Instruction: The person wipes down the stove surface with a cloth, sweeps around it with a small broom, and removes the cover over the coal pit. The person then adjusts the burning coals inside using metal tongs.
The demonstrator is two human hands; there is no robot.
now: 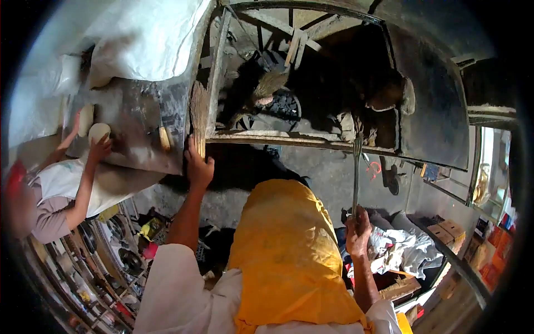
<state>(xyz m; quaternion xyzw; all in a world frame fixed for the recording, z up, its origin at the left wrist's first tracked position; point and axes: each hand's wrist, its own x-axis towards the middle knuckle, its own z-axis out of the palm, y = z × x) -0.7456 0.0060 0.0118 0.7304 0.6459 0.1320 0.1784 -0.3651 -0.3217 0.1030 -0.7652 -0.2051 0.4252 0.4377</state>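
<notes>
My left hand (200,170) is closed around the lower end of a bristly hand brush (198,108), which stands roughly upright beside the worktop's edge. My right hand (357,229) is wrapped round the near end of a long thin metal rod (356,181). The rod points away from me, and its far end lies over the front bar of a dark metal frame (289,139). What that far end touches, I cannot make out. A yellow apron (286,250) hangs between my arms.
Within the frame sits a round pan of dark lumps (283,106). To the left, another person's hand (100,147) touches a round pale dough piece (99,132) on the worktop (144,111), near a wooden-handled tool (164,139). Crumpled cloths (406,245) lie at lower right.
</notes>
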